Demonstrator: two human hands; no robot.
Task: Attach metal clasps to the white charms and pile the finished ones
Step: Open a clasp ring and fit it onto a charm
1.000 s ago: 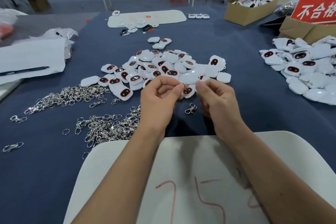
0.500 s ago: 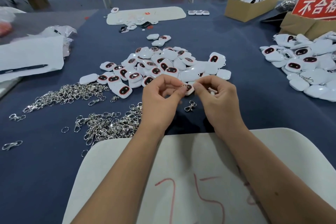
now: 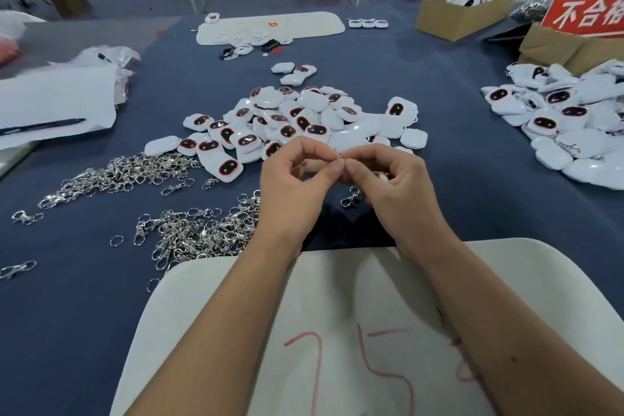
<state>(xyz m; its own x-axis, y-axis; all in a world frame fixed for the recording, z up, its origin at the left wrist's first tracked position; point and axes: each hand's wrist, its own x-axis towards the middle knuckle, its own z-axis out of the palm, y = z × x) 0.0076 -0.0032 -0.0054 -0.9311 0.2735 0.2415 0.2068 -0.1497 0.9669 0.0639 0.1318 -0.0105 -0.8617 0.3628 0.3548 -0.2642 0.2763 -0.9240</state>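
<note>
At a blue-covered worktable (image 3: 439, 152), a worker's left hand (image 3: 293, 186) and right hand (image 3: 395, 186) met fingertip to fingertip, both pinching a small metal ring (image 3: 340, 157) between thumb and forefinger. A clasp (image 3: 351, 198) dangled below the fingers, just above the cloth. A sliver of white showed inside the curled right palm, probably the charm being fitted, though most of it was hidden.

The job looked well under way but far from over. Just beyond the hands, a heap of white charms (image 3: 297, 125), many face up with dark red-rimmed ovals, waited in the middle of the table, apparently without hardware. To the worker's left lay the loose clasps (image 3: 128, 176) in a long scatter, with a second tangle of clasps (image 3: 199, 233) nearer the table edge and a few stray rings (image 3: 116, 240) apart from both. At the far right, a second mound of charms (image 3: 574, 132) had bits of metal showing among the pieces, which suggested that this was the finished pile.

A cream board (image 3: 354, 297) marked "25" in red lay under the forearms. A cardboard box (image 3: 462, 15) of more white pieces stood at the far end of the table, near a red sign (image 3: 587, 10). By the size of the middle heap, many charms remained to be fitted.
</note>
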